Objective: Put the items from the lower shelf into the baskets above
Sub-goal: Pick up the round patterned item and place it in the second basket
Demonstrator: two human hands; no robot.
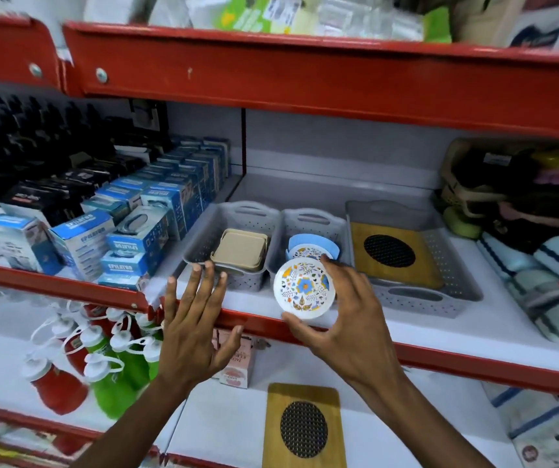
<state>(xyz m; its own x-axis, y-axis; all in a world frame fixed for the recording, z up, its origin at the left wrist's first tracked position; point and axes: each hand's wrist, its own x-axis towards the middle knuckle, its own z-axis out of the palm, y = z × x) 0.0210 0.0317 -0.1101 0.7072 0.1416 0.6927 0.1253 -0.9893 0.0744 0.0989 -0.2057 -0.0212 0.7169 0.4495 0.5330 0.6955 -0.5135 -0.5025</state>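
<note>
My right hand (349,315) grips a round white coaster with a blue and yellow flower print (303,288), held just in front of the middle grey basket (318,221). That basket holds more round coasters, blue and patterned (312,248). My left hand (193,319) is spread open with nothing in it, fingertips near the front of the left grey basket (234,211), which holds beige square coasters (239,249). The wide right basket (447,261) contains a wooden board with a black mesh circle (393,255). A matching wooden board (303,427) lies on the lower shelf.
Blue boxes (126,238) and black boxes crowd the shelf left of the baskets. Folded cloths and towels (541,265) sit on the right. Red and green bottles (102,359) and a pink box (237,363) stand on the lower shelf. Red shelf edges (305,86) run across.
</note>
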